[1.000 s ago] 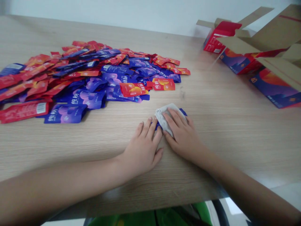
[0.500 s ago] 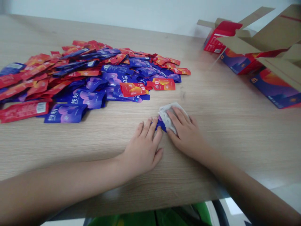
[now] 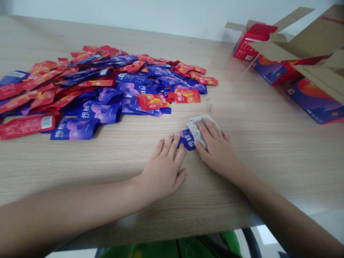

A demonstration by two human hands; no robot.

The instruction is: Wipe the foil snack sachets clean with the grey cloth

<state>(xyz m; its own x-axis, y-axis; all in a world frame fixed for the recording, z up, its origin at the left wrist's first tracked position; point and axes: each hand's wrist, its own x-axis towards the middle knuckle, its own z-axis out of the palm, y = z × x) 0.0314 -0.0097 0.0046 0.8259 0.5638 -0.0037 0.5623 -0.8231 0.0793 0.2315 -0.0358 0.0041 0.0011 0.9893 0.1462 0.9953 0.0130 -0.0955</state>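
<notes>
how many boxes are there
3, all open on the right: a red box near the wall, a middle box before it, and the nearest box, cut by the picture's edge. Flaps may hide more.

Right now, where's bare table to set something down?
Free: tabletop between right hand and open boxes; strip between sachet pile and left forearm. Crowded: the pile, the boxes, and centre, where left hand and cloth partly cover a blue sachet.

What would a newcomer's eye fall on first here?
Probably the big heap of red and blue packets, spread across the left and middle of the table. Next, the open cardboard boxes at the far right. Nearer, mid-picture, the left hand touches one end of a blue packet, while the right hand rests on a white cloth partly covering it.
</notes>
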